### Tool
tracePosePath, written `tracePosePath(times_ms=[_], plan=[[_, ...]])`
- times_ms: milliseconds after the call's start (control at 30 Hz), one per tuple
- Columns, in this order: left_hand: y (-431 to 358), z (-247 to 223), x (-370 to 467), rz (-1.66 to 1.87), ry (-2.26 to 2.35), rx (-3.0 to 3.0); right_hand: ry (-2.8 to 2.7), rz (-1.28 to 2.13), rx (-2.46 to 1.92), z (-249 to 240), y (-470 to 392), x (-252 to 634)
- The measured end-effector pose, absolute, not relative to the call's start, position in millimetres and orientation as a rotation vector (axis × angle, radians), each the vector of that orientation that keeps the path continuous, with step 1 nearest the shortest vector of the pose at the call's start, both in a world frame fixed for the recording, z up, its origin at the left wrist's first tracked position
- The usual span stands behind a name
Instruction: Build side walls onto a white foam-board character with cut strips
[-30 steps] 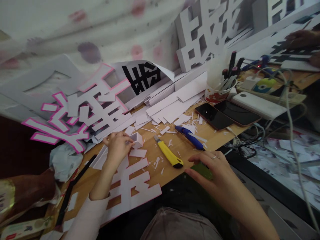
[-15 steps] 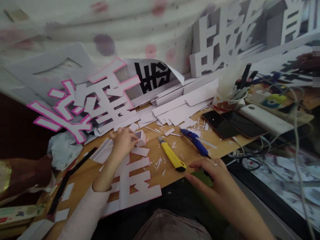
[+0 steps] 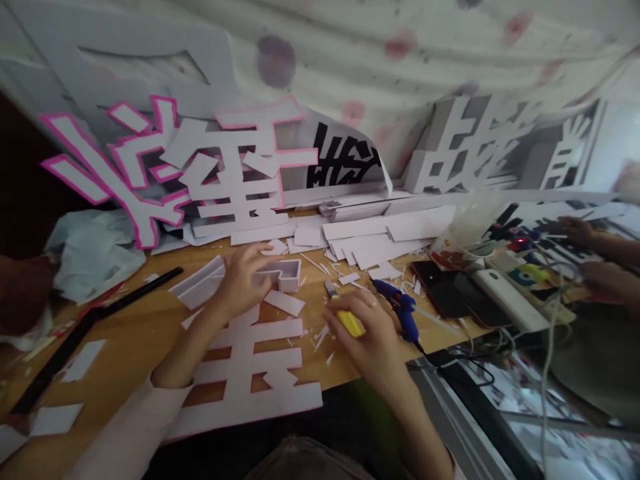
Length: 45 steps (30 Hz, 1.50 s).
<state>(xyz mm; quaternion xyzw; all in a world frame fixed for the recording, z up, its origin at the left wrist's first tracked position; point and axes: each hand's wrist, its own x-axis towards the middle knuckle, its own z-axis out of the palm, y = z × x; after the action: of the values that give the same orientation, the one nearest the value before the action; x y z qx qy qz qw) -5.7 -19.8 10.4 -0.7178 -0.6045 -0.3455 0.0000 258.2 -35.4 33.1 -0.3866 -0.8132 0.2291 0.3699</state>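
Observation:
My left hand (image 3: 243, 280) is at the left end of a small white foam-board box piece (image 3: 289, 277), thumb and fingers apart around it. Whether the fingertips press on it I cannot tell. My right hand (image 3: 373, 333) curls over the yellow handle of a utility knife (image 3: 349, 323), thumb on one side and fingers on the other. The knife's blade end points away from me. Below the left hand lies a flat white cut-out character (image 3: 240, 363) with pink edges. A blue hot glue gun (image 3: 400, 307) rests right of my right hand.
White offcuts (image 3: 367, 243) and slivers litter the back of the table. Phones (image 3: 440, 287), a paper cup (image 3: 457, 250) and cables (image 3: 553, 320) lie at right. Large cut-out characters (image 3: 240, 167) lean against the curtain. Another person's hands (image 3: 580, 233) are at far right.
My right hand has moved left from beside the glue gun onto the utility knife. My left hand's fingers have spread apart at the box piece. The view has turned to the right.

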Motion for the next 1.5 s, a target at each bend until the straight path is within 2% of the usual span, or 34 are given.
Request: tracePosePath(times_ms=[133, 467, 1000, 1500], plan=[[-22.6, -26.2, 1.0, -0.880, -1.976, -2.198, -2.325, 0.219, -1.013, 27.9, -0.9, 213.5], [-18.3, -54.3, 1.7, -1.018, -1.940, -2.109, -2.753, -0.225, -1.011, 29.4, 24.3, 166.5], [-17.7, -51.4, 0.5, -1.052, -1.958, -2.114, -2.875, -0.268, -0.976, 32.8, 35.2, 151.9], [-17.7, -51.9, -0.3, -1.048, -1.986, -2.108, -2.946, -0.137, -0.974, 38.7, 38.7, 151.2]])
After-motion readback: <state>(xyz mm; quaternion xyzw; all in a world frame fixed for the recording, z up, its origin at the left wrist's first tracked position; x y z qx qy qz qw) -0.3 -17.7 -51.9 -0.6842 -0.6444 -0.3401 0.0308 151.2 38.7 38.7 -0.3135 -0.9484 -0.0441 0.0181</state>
